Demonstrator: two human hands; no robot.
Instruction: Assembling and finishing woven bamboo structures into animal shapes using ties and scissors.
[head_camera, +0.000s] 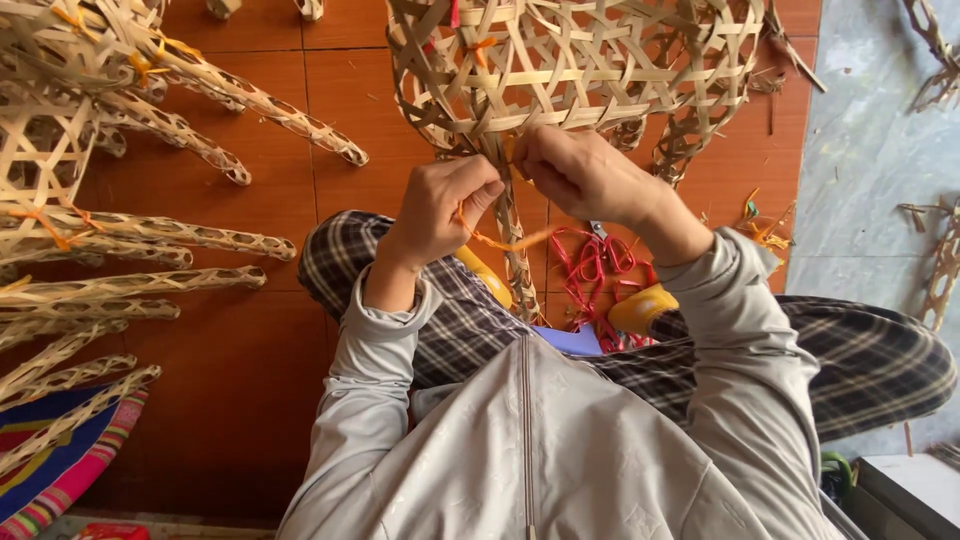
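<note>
Bamboo leg (515, 245) runs lengthwise toward the person, both hands (440, 205) (575, 170) pinching orange tie (500, 240).

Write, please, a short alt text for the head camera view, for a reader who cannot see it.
Seen from above, a person's left hand and right hand pull an orange strip at the base of a woven bamboo basket. Woven bamboo pieces lie on the red floor.

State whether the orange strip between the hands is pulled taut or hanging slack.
Slack: the orange strip sags in a curve below the left hand and right hand.
</note>
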